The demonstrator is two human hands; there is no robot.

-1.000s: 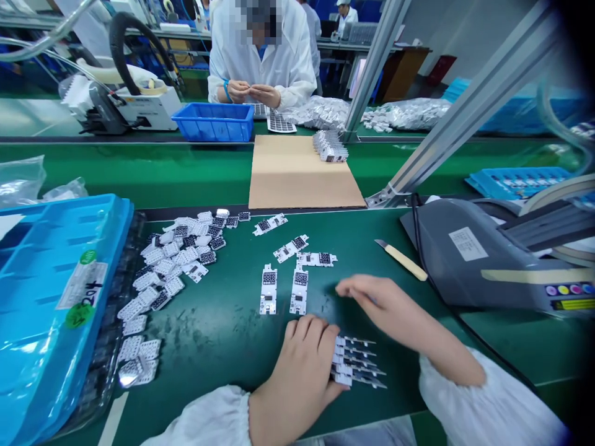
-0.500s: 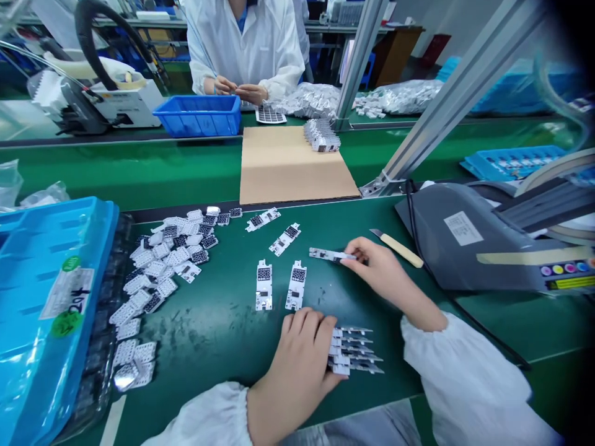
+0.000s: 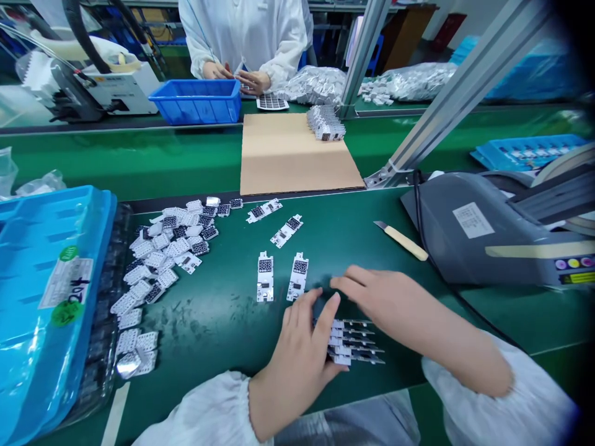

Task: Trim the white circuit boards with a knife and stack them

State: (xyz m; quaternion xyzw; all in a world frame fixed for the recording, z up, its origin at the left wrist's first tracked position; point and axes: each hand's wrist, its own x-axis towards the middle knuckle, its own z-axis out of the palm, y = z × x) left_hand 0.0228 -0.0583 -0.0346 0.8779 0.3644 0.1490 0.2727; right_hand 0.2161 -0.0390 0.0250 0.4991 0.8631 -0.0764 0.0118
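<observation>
Left hand (image 3: 297, 353) spread, little-finger side pressed against board stack (image 3: 357, 344), no pinch, near desk's front edge. Right hand (image 3: 385, 297) open, empty, just beyond stack. Risk: uneven push fans stack, boards slide apart. Counts: stack about six, exact number hidden; four single circuit boards (image 3: 297, 277) mid-desk; one craft knife (image 3: 404, 243); left heap (image 3: 171, 248) uncountable.

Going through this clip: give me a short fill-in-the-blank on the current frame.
The left hand rests against the ____ end of a stack of white circuit boards. The right hand holds ____. The wooden-handled knife lies with its blade pointing ____. The plastic bin on the far side is ____.

Missing words: left; nothing; left; blue.
</observation>
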